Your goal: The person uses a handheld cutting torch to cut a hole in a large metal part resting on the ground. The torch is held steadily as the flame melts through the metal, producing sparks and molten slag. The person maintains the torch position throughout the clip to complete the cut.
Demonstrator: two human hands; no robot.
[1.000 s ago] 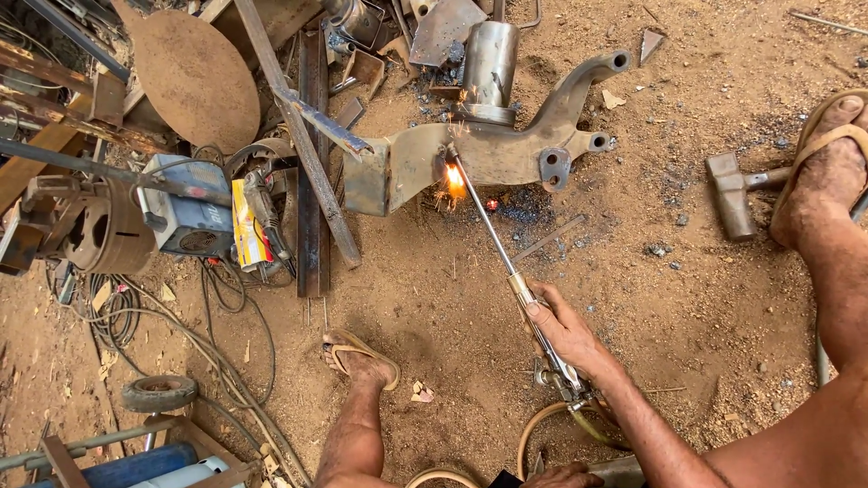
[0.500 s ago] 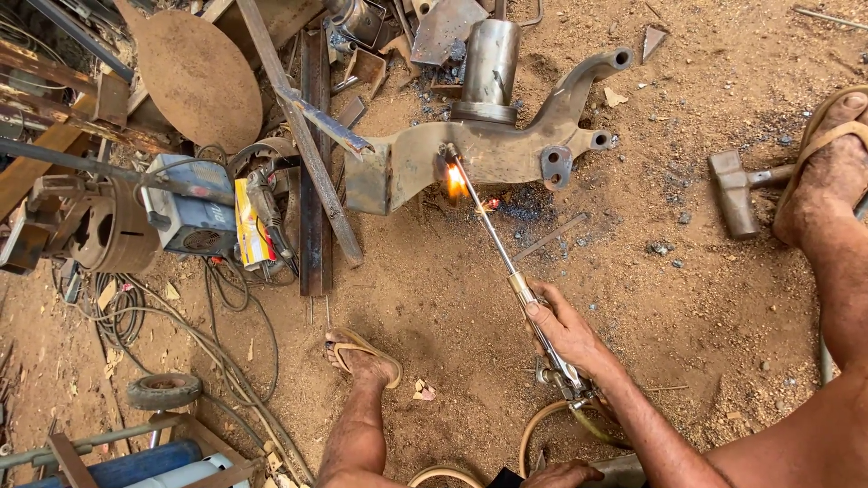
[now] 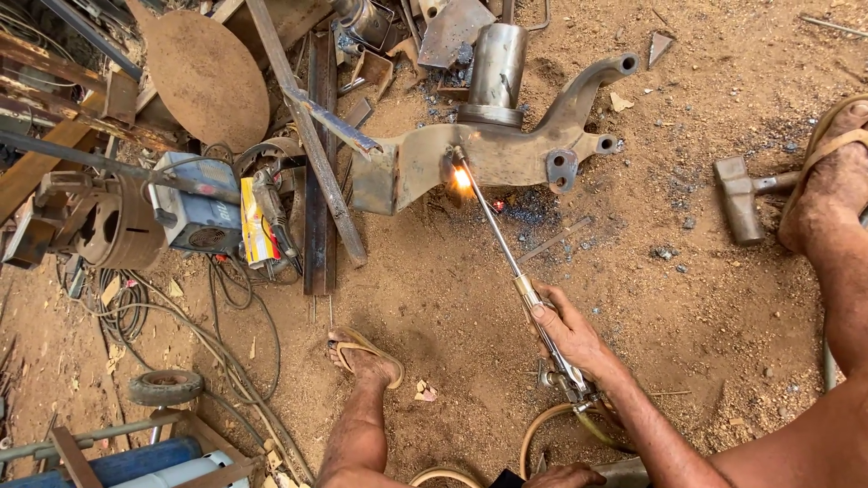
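My right hand (image 3: 568, 333) grips the shaft of a long cutting torch (image 3: 506, 258), thumb on top. The torch tip burns with an orange flame (image 3: 462, 179) against a rusty steel bracket (image 3: 493, 158), which lies on the dirt and carries an upright steel tube (image 3: 496, 65). Glowing specks lie on blackened soil (image 3: 524, 206) just below the flame. Only the knuckles of my left hand (image 3: 565, 475) show at the bottom edge, close to the torch's rear end and its hoses (image 3: 542, 429); its grip is hidden.
My sandalled feet rest on the dirt (image 3: 363, 354) (image 3: 827, 185). A hammer (image 3: 743, 194) lies right of the bracket. At left are a blue welding machine (image 3: 203, 212), cables (image 3: 226, 334), a round rusty plate (image 3: 206, 77), steel bars (image 3: 312, 145), a small wheel (image 3: 165, 387) and blue cylinders (image 3: 136, 456).
Almost nothing differs. The flame stays at the same spot on the bracket, and my right hand holds the torch in the same place.
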